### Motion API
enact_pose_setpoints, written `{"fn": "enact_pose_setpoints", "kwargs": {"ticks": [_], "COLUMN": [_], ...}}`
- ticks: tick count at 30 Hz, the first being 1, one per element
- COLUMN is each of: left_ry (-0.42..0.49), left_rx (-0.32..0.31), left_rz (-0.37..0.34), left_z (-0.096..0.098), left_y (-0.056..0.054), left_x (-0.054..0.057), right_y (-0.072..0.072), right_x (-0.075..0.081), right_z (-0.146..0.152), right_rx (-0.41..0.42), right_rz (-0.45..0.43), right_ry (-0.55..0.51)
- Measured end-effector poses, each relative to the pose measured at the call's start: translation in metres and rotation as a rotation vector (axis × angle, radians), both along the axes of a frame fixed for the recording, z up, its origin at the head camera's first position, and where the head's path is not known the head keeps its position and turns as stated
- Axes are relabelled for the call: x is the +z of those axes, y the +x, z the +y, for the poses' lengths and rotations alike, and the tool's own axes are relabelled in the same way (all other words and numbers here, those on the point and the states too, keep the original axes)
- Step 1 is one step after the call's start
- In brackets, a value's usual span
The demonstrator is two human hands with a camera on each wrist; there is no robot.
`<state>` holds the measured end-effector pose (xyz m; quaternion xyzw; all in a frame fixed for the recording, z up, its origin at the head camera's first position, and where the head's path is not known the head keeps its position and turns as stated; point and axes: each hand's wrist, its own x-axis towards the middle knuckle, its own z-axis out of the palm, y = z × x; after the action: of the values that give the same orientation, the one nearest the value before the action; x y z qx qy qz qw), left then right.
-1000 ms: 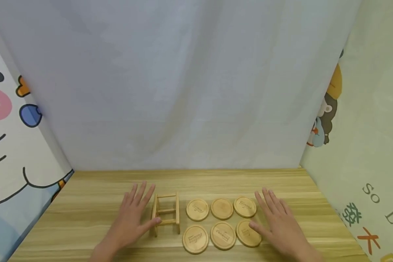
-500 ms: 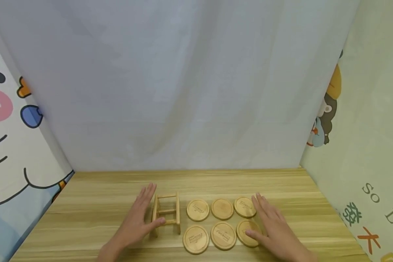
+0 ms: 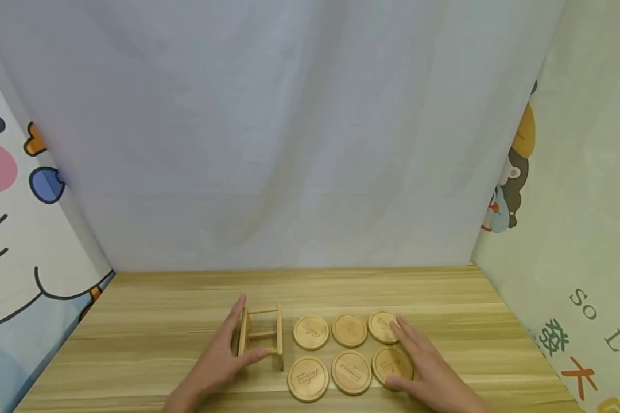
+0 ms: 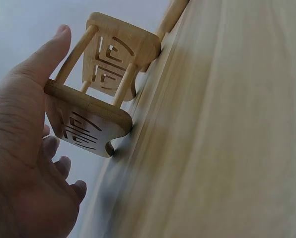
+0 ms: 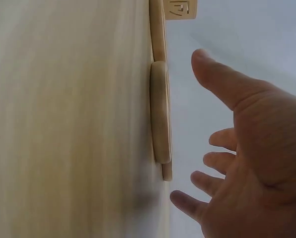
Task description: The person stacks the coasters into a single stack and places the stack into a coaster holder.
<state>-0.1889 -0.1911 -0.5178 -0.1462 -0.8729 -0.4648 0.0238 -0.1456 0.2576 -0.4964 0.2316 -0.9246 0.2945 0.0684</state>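
Note:
A small bamboo coaster rack (image 3: 280, 341) stands on the table, with two cutout side panels joined by rods. My left hand (image 3: 222, 358) is at its left panel, the thumb reaching across the rack's near side. In the left wrist view the thumb lies straight by the panel's upper edge, and loosely bent fingers are below. Several round bamboo coasters lie flat in two rows right of the rack, including a front left coaster (image 3: 308, 378). My right hand (image 3: 429, 367) hovers at the right end, thumb over the front right coaster (image 3: 390, 361), fingertips at the back right coaster (image 3: 382, 328).
The wood-grain table (image 3: 150, 310) runs back to a pale grey curtain (image 3: 299, 143). Printed cloths flank it, a cartoon one (image 3: 36, 241) at left and a green one with lettering (image 3: 563, 258) at right.
Both hands have moved inward, the left closer around the rack's left panel, the right over the right-hand coasters. Their fingers, spread before, have drawn together. Rack and coasters have stayed put.

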Motion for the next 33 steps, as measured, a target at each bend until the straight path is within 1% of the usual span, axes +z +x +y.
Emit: {"fn": "enact_pose_setpoints", "kwargs": {"ticks": [3, 7, 11, 15, 22, 30, 33], "left_ry": [0.028, 0.071, 0.108, 0.13, 0.13, 0.132, 0.133], "left_rx": [-0.005, -0.014, -0.011, 0.0, 0.018, 0.025, 0.028], "left_rz": [-0.016, -0.032, -0.068, -0.091, -0.11, -0.089, -0.087], "left_z": [0.001, 0.001, 0.001, 0.002, 0.004, 0.004, 0.004], "left_y": [0.0, 0.0, 0.0, 0.0, -0.001, 0.001, 0.001], "left_x": [-0.003, -0.007, -0.01, -0.01, -0.009, -0.011, -0.012], "right_y": [0.0, 0.0, -0.001, -0.002, -0.002, -0.005, -0.005], "right_x": [-0.001, -0.001, -0.003, -0.005, -0.009, -0.019, -0.02], "right_z": [0.0, -0.001, -0.002, -0.002, 0.001, 0.002, 0.001], "right_rx": [-0.002, -0.009, -0.008, -0.007, -0.005, -0.012, -0.025], "right_rz": [0.009, -0.038, -0.072, -0.051, -0.006, 0.032, 0.022], "right_ry": [0.02, 0.016, -0.009, -0.007, 0.02, 0.026, 0.021]}}
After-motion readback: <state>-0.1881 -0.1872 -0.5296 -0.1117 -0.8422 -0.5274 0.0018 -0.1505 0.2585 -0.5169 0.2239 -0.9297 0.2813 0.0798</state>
